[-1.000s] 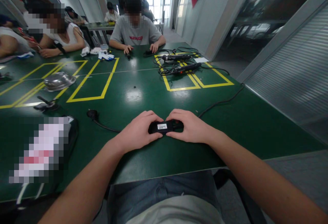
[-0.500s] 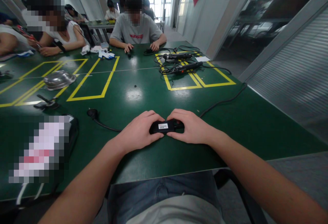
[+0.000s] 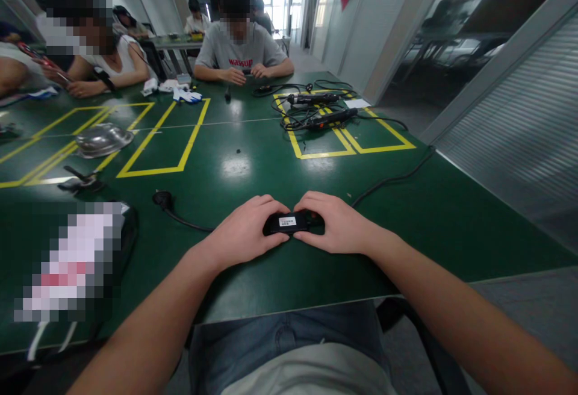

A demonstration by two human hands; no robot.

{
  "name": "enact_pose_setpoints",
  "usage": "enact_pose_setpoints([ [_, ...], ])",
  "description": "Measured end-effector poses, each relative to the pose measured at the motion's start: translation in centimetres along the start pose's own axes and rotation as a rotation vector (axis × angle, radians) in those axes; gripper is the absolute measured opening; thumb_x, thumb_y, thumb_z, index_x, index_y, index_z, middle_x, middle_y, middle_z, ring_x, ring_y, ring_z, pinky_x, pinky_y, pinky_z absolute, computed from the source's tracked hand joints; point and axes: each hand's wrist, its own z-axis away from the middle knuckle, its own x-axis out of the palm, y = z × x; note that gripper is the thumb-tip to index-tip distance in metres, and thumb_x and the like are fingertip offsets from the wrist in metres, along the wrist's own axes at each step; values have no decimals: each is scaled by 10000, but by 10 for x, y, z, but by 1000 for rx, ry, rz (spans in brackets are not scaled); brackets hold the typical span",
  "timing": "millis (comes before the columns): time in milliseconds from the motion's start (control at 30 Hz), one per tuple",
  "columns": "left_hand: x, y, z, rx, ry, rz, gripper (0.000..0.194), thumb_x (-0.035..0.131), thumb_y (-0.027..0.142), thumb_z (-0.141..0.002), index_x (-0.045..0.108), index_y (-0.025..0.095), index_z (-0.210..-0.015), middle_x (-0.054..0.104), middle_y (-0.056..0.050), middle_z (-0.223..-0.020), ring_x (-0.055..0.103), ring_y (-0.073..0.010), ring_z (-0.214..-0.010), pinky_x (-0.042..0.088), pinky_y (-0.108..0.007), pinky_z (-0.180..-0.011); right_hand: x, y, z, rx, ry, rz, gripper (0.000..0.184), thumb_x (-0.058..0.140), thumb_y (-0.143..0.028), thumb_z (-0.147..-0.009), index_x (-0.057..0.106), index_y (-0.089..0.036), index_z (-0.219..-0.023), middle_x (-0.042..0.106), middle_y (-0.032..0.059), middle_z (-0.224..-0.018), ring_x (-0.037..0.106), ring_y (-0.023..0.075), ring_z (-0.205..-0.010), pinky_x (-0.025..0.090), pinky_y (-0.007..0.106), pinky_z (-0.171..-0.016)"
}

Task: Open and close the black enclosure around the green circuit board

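A small black power adapter (image 3: 295,224) with a white printed label lies flat near the table's front edge. My left hand (image 3: 244,232) is closed around its left end, thumb on the near side and fingers on the far side. From the other end, my right hand (image 3: 338,225) grips it the same way, where a black connector partly shows inside the curled fingers. A black mains plug (image 3: 162,200) lies to the left, its cord running under my left hand. On the right, another black cord (image 3: 397,177) passes behind my right hand towards the table's right edge.
Black handheld power tools (image 3: 332,119) with tangled cords lie at the back right. A metal bowl (image 3: 105,140), a dark clamp-like item (image 3: 81,181) and a pixelated package (image 3: 72,262) are on the left. Across the green table (image 3: 266,292) sits a person (image 3: 241,46) handling something dark.
My hands and the adapter stay in place. Across the table, the person has brought both hands together around a dark item, leaving another dark object on the table.
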Motion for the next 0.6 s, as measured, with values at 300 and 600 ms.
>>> enact_pose_setpoints([
  [300, 2, 1, 0, 0, -2, -29, 323, 870, 210, -914, 730, 230, -1205, 747, -60, -1185, 710, -280, -1121, 580, -427, -981, 1, 0, 1, 1, 6, -2, 249, 839, -298, -908, 728, -208, -1112, 749, 82, -1059, 717, 252, -944, 576, 383, -852],
  [600, 2, 3, 0, 7, 8, 34, 279, 820, 265, -938, 727, 221, -1198, 758, -73, -1176, 705, -276, -1092, 570, -435, -997, -3, -1, 3, 40, -15, -29, 377, 810, -392, -937, 678, -212, -1241, 748, 91, -1066, 711, 262, -910, 562, 389, -825],
])
